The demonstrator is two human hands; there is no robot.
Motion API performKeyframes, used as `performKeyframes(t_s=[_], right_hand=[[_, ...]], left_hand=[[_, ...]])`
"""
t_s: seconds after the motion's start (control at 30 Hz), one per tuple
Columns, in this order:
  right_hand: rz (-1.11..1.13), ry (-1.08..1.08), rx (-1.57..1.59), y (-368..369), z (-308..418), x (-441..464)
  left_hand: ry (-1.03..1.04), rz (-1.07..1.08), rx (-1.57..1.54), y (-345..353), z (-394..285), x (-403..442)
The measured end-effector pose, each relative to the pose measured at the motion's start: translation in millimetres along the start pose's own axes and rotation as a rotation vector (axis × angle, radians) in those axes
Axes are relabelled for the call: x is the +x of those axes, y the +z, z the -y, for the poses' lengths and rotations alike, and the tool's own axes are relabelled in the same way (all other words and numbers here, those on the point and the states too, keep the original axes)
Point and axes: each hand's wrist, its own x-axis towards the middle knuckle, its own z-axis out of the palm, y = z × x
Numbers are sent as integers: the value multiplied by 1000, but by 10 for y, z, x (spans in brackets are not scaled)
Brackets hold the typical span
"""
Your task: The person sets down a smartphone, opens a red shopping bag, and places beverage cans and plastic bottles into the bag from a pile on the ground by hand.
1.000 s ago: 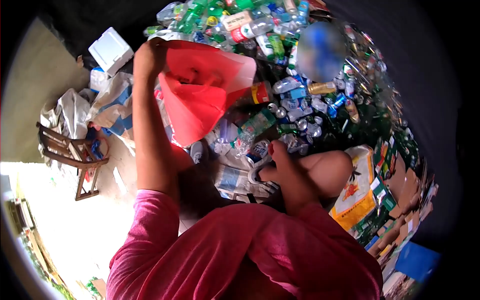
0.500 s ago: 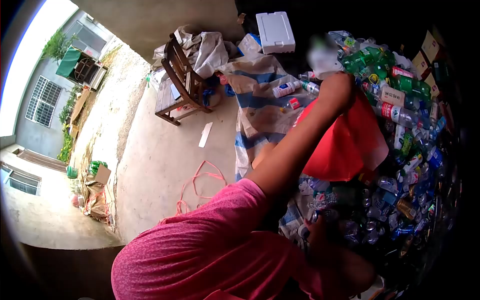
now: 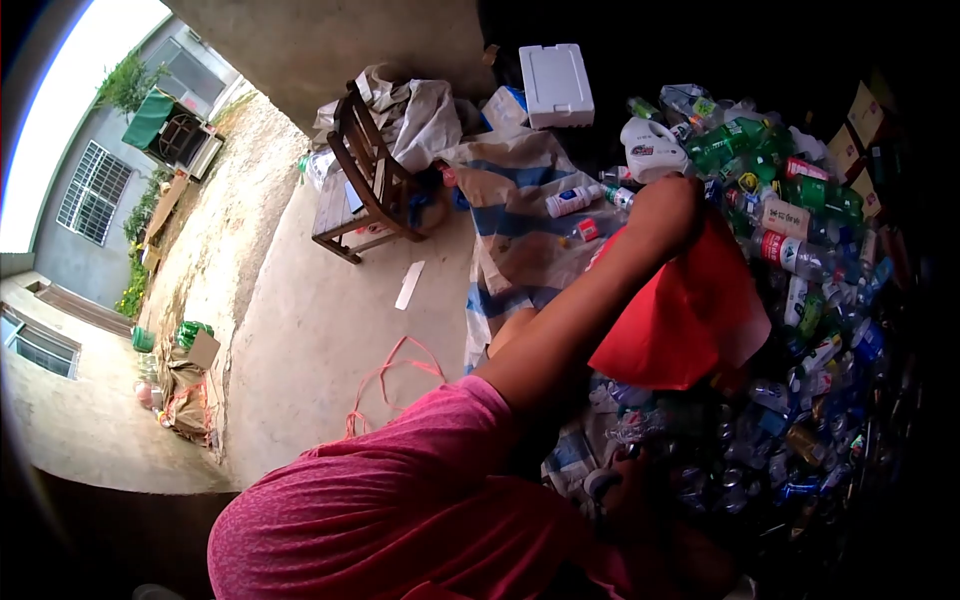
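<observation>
My left hand (image 3: pixel 672 208) is closed on the top of a red bag (image 3: pixel 665 325), which hangs down over the bottle heap. Just beyond my knuckles stands a white jug (image 3: pixel 652 152) with a printed label. My right hand (image 3: pixel 628 488) is low in deep shadow, close to cans and clear bottles (image 3: pixel 640 425); its fingers are too dark to read. Beside my left forearm, a white bottle (image 3: pixel 573 201) and a small red-labelled bottle (image 3: pixel 583 231) lie on a striped sheet (image 3: pixel 505 225).
A large heap of plastic bottles and cans (image 3: pixel 790 250) spreads along the right. A wooden chair (image 3: pixel 368 185), a white foam box (image 3: pixel 556 85) and crumpled sacks (image 3: pixel 425 125) stand at the back. Pink cord (image 3: pixel 385 370) lies on the concrete floor (image 3: pixel 310 330).
The view has shifted slightly, so the background sits lower. My left hand still grips the red bag, whose lower edge has swung a little toward me. My right hand has moved slightly lower in view.
</observation>
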Motion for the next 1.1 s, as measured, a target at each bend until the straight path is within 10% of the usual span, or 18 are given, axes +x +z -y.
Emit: performKeyframes(t_s=[0.47,0.63,0.8,0.93,1.1], right_hand=[[-332,-49,-124,62,-5,-329],[-515,427,174,-156,367,-223],[-1386,1146,1100,-494,-1189,429],[-1343,565,978,-1357,-725,849],[-905,547,93,-2010,-164,1447]], left_hand=[[30,22,-42,129,-7,5],[35,69,-68,109,22,-21],[100,87,-175,-18,40,-102],[277,161,-212,24,159,-62],[201,277,-301,-83,41,-104]])
